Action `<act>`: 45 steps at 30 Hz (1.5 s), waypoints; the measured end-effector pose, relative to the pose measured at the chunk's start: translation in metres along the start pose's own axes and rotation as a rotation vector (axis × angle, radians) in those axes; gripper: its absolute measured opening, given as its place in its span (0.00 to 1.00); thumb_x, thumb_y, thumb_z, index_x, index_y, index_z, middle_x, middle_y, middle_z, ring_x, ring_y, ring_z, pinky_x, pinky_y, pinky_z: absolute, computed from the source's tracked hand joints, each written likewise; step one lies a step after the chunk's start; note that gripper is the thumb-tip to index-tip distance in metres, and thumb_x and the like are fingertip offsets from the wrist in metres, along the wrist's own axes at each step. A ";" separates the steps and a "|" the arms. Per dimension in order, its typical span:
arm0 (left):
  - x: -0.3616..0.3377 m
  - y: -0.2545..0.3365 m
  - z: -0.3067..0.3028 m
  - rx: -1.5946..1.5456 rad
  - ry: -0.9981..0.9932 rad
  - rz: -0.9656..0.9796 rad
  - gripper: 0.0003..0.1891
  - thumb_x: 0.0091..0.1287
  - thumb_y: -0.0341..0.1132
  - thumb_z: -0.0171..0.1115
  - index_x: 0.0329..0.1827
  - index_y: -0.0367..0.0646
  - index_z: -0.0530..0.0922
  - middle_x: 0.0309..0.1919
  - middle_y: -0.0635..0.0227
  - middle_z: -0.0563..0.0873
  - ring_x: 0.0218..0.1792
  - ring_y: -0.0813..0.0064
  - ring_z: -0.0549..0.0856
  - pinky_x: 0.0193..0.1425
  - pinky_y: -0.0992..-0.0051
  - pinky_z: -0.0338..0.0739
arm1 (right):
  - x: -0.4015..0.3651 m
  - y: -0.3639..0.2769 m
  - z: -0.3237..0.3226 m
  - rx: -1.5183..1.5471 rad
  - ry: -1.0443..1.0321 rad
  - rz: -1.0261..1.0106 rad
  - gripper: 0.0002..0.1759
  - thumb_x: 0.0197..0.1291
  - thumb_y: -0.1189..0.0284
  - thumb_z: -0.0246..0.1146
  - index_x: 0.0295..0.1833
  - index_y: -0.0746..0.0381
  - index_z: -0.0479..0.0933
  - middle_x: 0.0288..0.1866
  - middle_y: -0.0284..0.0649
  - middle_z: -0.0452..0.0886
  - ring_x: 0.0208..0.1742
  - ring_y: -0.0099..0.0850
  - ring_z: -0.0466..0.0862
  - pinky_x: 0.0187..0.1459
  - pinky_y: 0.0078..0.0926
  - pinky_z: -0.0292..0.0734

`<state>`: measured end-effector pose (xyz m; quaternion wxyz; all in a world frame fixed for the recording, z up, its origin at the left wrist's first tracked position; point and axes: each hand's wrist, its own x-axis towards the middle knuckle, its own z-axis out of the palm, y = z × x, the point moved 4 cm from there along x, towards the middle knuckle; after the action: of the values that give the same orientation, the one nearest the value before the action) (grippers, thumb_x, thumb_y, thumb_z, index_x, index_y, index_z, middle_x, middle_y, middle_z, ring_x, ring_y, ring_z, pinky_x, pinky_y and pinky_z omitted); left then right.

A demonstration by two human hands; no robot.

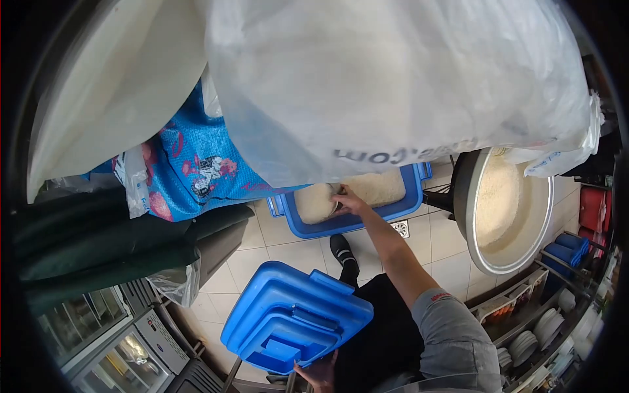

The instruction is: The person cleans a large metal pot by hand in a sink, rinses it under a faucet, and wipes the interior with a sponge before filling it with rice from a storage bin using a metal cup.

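Observation:
My right hand [349,200] reaches into a blue tub [327,228] of white rice [380,188]. Its fingers are wrapped round a small rounded object at the rice, mostly hidden, which I cannot make out. Near the bottom of the view, my left hand [319,374] grips the lower edge of a blue lid [298,318], which is held tilted, away from the tub. To the right stands a large round metal pot [542,226] with more rice in it.
White plastic bags [393,78] hang over the tub's far side, beside a blue patterned sack [196,164]. Dark green cloth [98,242] and a glass-doored fridge [124,367] are at left. Shelves with stacked dishes [524,347] stand at lower right. A floor drain [400,228] lies in the tiles.

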<state>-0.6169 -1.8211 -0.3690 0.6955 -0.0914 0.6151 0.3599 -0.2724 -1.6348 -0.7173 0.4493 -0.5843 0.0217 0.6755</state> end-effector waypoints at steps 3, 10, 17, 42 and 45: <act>0.000 -0.004 -0.001 -0.004 -0.023 -0.033 0.39 0.48 0.62 0.52 0.64 0.57 0.57 0.61 0.63 0.61 0.61 0.59 0.62 0.53 0.44 0.64 | -0.034 -0.016 -0.018 0.147 -0.186 0.029 0.42 0.46 0.69 0.64 0.64 0.53 0.48 0.58 0.41 0.60 0.56 0.40 0.68 0.46 0.48 0.74; -0.003 -0.012 -0.006 0.001 -0.060 -0.044 0.40 0.48 0.63 0.52 0.64 0.57 0.57 0.62 0.63 0.58 0.62 0.58 0.59 0.53 0.43 0.63 | -0.099 -0.055 -0.043 0.305 -0.295 -0.020 0.37 0.49 0.70 0.61 0.64 0.52 0.52 0.61 0.39 0.60 0.62 0.40 0.63 0.52 0.50 0.68; 0.005 -0.027 -0.028 -0.090 -0.026 -0.122 0.43 0.43 0.64 0.55 0.64 0.56 0.57 0.63 0.62 0.57 0.62 0.56 0.58 0.54 0.42 0.61 | -0.249 -0.083 -0.073 0.623 -0.234 -0.157 0.30 0.50 0.72 0.59 0.59 0.62 0.58 0.55 0.44 0.69 0.55 0.38 0.72 0.53 0.41 0.71; 0.004 -0.058 -0.002 0.271 -0.034 -0.131 0.52 0.39 0.65 0.60 0.64 0.47 0.51 0.61 0.57 0.54 0.60 0.55 0.57 0.58 0.43 0.57 | -0.538 -0.161 -0.284 -1.236 1.391 -0.800 0.53 0.21 0.82 0.70 0.62 0.60 0.55 0.60 0.52 0.56 0.61 0.51 0.58 0.60 0.44 0.57; 0.027 -0.056 -0.010 0.146 -0.007 -0.201 0.48 0.41 0.63 0.60 0.64 0.51 0.54 0.61 0.59 0.55 0.60 0.56 0.58 0.57 0.43 0.58 | -0.501 -0.157 -0.295 -1.146 1.361 -0.792 0.52 0.21 0.84 0.69 0.61 0.61 0.55 0.57 0.53 0.59 0.59 0.51 0.60 0.60 0.43 0.57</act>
<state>-0.5910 -1.8572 -0.4142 0.7351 -0.1004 0.6250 0.2428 0.0103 -1.9962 -0.3274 0.1826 -0.9449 -0.2534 -0.0984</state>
